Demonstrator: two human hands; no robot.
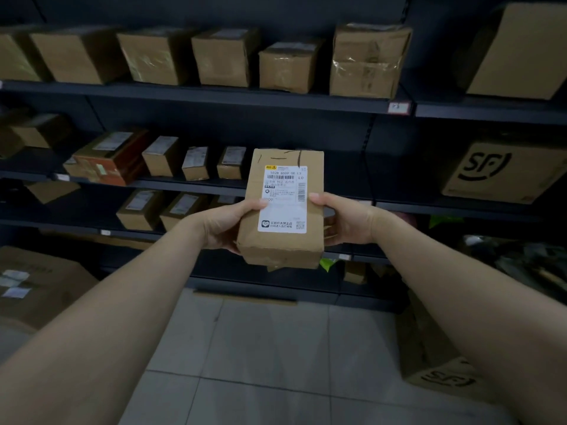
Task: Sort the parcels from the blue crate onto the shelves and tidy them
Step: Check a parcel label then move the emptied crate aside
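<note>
Brown cardboard parcel [283, 248], white barcode label [283, 199] facing up, held upright before dark, box-lined shelves [214, 96]

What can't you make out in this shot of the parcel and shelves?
Head view:
Crate: outside the frame.
Label small print: blurred; left hand thumb covers its edge.
Right hand fingers: behind the parcel.
Shelf tag writing: too small.

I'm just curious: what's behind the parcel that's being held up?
Behind the parcel run dark shelves. Small boxes stand to its left on the middle shelf, and something green peeks out below. Whatever sits directly behind it is covered.
</note>
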